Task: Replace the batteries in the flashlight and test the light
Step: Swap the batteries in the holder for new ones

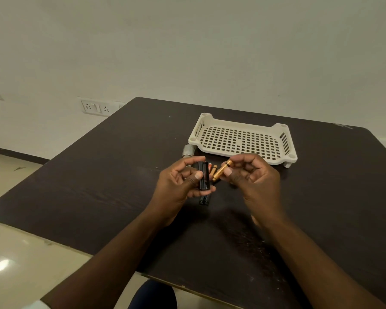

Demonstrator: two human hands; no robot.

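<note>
Mid-frame: left hand [183, 178] wrapped round black battery holder [203, 175], open side up for loading. Right hand [250, 172] pinching gold battery [222, 170] beside it (spares underneath on table [98, 175]).

A dark wood-grain surface [98, 186] stands near a plain pale wall [187, 41] with white sockets [96, 107]; the glossy tiled floor [20, 253] reflects a light.
</note>
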